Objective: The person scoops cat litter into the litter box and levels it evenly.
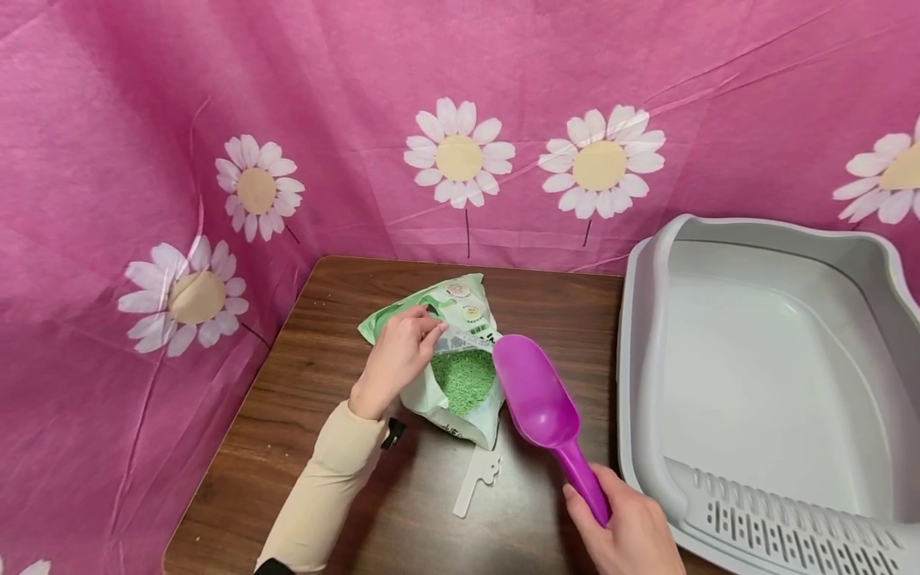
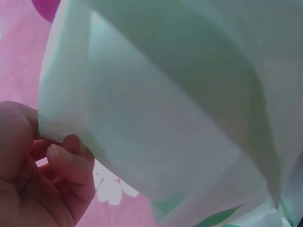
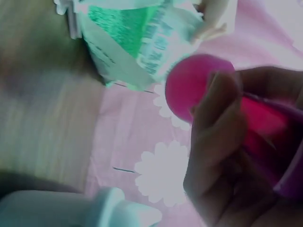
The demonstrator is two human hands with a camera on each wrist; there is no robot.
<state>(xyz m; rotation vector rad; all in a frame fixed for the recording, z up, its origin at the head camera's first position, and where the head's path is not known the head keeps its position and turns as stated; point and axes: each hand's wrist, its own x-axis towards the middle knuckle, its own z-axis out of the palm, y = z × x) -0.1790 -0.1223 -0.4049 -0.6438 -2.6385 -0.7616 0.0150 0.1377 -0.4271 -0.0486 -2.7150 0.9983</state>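
Observation:
A pale green bag [image 1: 460, 291] of litter lies on the table with its mouth open, and green pellets [image 1: 463, 382] show inside. My left hand [image 1: 401, 351] pinches the edge of the bag's mouth; in the left wrist view its fingers [image 2: 71, 163] are curled at the rim of the bag [image 2: 132, 109]. My right hand [image 1: 625, 519] grips the handle of a purple scoop [image 1: 539, 391]. The scoop's bowl is bare, and its tip overlaps the right edge of the bag in the head view. In the right wrist view, fingers wrap the scoop's handle [image 3: 199, 85].
A large grey litter box [image 1: 762, 359] with a slotted front step stands to the right, showing a bare floor. A small white flat piece with a wavy edge [image 1: 474, 483] lies on the brown table [image 1: 287, 415] before the bag. Pink flowered cloth [image 1: 345, 120] hangs behind.

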